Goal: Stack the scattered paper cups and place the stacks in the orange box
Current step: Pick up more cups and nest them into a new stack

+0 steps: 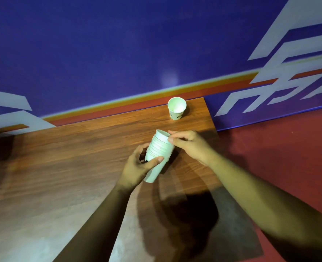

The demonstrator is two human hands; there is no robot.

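2 hands (135,167) (190,144) grip the cup stack (161,146).

Our left grip (141,167) wraps the lower half of the cup stack (161,148). The thumb lies across the stack's near side and the fingers curl round its far side, mostly hidden from us. Our right grip (189,146) comes in from the right at the stack's far, upper end, its fingers bent, with index fingertip and thumb pinching the rim of the top cup. The two grips sit close together without touching, with the tilted stack between them. Both arms are bare. Our left forearm (92,224) rises from the near edge, slanting far and right. Our right forearm (260,195) enters from the near right corner, slanting far and left.
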